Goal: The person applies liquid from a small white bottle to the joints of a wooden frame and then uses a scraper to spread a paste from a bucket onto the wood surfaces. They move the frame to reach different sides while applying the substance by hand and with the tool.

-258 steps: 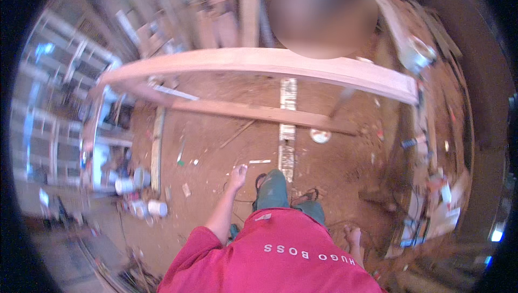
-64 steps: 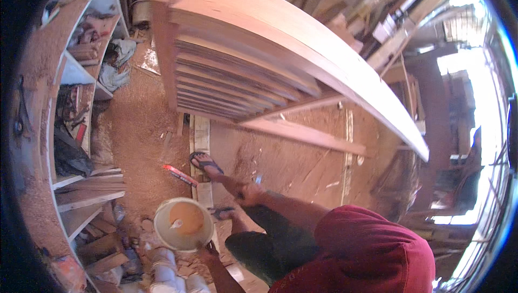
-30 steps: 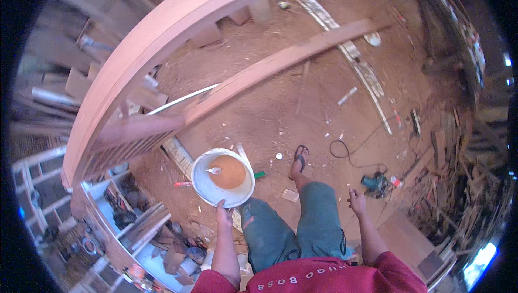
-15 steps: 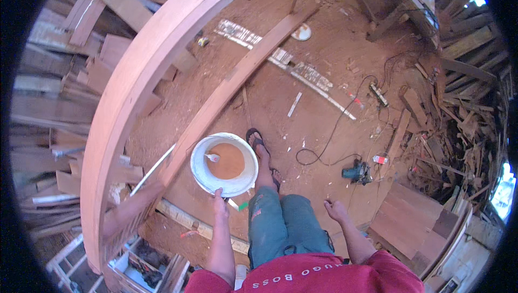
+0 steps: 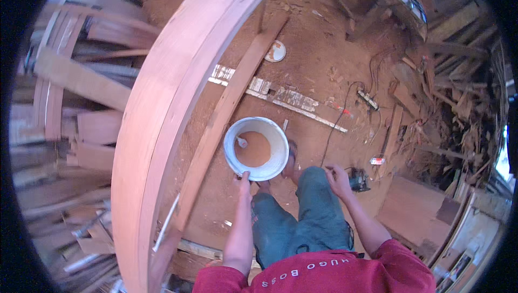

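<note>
My left hand grips the near rim of a round white bucket, thumb over the edge. Inside the bucket lies an orange-brown layer, whether powder or liquid I cannot tell. A small white object, perhaps a cup or scoop, rests in it near the left wall. My right hand is beside my right knee, holding nothing, its fingers loosely bent and a little apart.
A large curved timber rises close on my left. Beyond it a long beam slants across the dirt floor. To the right are a teal power tool, a cable and power strip, and scrap wood. A white lid lies ahead.
I have stepped forward with the bucket in my left hand. The curved timber and beam now appear closer. My right hand has swung forward to beside my knee.
</note>
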### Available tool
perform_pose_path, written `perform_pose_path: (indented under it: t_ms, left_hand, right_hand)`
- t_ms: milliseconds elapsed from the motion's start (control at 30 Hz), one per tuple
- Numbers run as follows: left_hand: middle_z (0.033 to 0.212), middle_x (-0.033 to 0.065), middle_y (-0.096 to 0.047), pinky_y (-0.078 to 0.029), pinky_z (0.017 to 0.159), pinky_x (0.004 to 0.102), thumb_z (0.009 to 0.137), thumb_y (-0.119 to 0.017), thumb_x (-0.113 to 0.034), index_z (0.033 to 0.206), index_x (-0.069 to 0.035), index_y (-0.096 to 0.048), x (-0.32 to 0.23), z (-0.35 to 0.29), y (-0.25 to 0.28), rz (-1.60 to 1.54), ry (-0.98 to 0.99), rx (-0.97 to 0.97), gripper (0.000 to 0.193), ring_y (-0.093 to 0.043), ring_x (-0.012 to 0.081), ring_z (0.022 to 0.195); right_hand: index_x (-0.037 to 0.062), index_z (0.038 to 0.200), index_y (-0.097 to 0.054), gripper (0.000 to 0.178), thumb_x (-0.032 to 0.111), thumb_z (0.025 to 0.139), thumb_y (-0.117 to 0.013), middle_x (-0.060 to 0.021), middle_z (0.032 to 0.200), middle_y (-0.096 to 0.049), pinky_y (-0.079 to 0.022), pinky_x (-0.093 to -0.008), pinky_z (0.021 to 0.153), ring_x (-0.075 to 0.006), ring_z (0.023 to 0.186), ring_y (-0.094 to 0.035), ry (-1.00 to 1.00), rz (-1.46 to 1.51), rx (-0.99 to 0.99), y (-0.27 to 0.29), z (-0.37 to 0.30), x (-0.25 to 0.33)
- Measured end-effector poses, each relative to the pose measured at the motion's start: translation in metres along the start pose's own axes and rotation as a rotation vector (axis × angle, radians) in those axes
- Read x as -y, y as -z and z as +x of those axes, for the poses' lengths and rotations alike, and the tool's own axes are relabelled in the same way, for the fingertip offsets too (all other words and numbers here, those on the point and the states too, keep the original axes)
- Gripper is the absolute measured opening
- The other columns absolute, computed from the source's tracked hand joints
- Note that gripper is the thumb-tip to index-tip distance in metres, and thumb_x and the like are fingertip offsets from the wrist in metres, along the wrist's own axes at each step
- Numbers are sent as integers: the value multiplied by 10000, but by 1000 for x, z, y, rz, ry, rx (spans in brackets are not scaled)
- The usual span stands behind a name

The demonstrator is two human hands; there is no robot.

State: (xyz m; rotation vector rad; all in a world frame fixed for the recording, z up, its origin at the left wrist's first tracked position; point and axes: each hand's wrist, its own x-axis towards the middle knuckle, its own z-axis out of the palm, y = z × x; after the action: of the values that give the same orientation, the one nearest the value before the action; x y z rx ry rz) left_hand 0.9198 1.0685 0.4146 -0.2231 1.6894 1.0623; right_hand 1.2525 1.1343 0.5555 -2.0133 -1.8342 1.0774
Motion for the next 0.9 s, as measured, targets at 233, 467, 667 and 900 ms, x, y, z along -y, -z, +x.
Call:
perform_pose_path:
  t_ms: [233,467,667,900]
  left_hand:
    - [1033,107,-647,-539,708,336,827,-681,-64,1170,7,-557,-18,138,-140,237,-17,185,372,-641,191,877]
    - [995,123,-670,-567,699,340,831,-688,-93,1117,47,-588,-25,259,-290,616,-69,277,335,-669,218,837]
    - [1052,121,-675,-580,766,348,846,-694,-93,1217,30,-560,58,397,-328,557,-201,499,413,-674,219,896]
    - [1089,182,-650,-521,886,394,779,-791,-294,1291,13,-446,62,415,-303,620,-336,675,690,-656,283,985]
  right_hand:
    - [29,1009,-644,219,108,804,-657,-126,1046,-615,-498,-416,890,-335,1039,-580,466,-69,46,-59,212,17]
    - [36,964,-691,214,162,838,-571,-215,902,-687,-555,-495,765,-381,863,-686,143,-426,408,-218,433,-102]
    - [58,978,-719,226,148,827,-578,-196,980,-688,-556,-473,802,-341,939,-682,444,-429,-13,-330,547,-213]
    - [65,823,-710,174,163,729,-602,-144,870,-659,-542,-444,758,-314,862,-657,847,-804,426,-340,549,-222]
